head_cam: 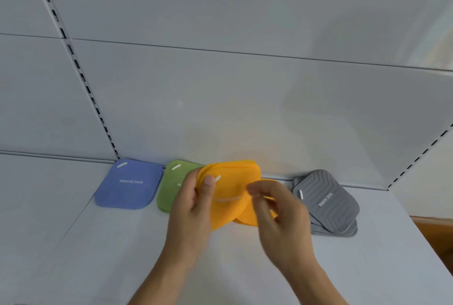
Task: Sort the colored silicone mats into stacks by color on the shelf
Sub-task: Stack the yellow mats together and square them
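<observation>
the left hand (193, 204) pinched several orange mats (230, 194) above the shelf (122, 243) near its back edge; the blurred right hand (277, 209) had curled fingers, grip unclear; one blue mat (130, 184), green mat (171, 182), three grey mats (326, 201) lay alongside

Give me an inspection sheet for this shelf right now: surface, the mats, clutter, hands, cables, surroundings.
Surface: pale grey shelf, mats along its back edge.
Job's things: blue square silicone mat stack at left; green silicone mat stack beside it, partly hidden; orange silicone mats held up, more orange beneath; ribbed grey silicone mat stack at right, fanned unevenly.
Clutter: nothing seen.
Hands: left hand grips the orange mats, thumb on top; right hand blurred at their right edge, grip unclear.
Cables: nothing seen.
Surroundings: grey back panels with slotted uprights; brown surface at far right.
</observation>
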Motion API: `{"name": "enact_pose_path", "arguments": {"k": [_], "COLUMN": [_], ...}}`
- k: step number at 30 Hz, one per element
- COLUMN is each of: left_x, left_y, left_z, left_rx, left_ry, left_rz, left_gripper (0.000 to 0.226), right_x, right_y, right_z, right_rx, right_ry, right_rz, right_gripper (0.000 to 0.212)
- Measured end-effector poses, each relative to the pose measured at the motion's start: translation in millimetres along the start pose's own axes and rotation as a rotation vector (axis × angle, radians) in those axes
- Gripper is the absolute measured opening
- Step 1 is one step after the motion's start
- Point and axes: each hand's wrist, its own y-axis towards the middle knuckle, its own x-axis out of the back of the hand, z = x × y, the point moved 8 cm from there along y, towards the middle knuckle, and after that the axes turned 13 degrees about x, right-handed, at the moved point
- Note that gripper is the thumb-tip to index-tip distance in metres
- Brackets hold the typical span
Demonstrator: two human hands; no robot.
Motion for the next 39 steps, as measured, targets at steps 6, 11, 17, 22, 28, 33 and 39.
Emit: {"name": "enact_pose_path", "arguments": {"k": [6,11,17,22,28,33,39], "left_x": [47,59,57,57,34,6,2], "left_y": [14,13,10,11,8,5,2], "left_z": [11,21,29,24,22,25,27], "left_rx": [0.066,0.105,0.164,0.241,0.359,0.416,0.512], "left_ry": [-0.057,-0.075,-0.055,-0.152,-0.213,-0.305,-0.383], "left_rz": [-0.183,-0.219,-0.166,-0.149,-0.07,0.017,0.052], "left_gripper": [0.033,0.032,0.026,0.024,0.021,0.024,0.025], "right_x": [-11,-41,-29,24,29,-43,-51], "right_y": [2,-4,5,13,14,-35,-53], "right_z": [-86,-80,-70,-62,28,59,44], "right_rx": [-0.05,0.014,0.034,-0.334,0.092,0.683,0.703], "right_ry": [-0.606,-0.778,-0.526,-0.224,-0.17,-0.353,-0.373], "right_rz": [0.485,0.734,0.434,-0.015,-0.124,0.268,0.395], "right_gripper": [0.044,0.077,0.023,0.023,0.014,0.005,0.022]}}
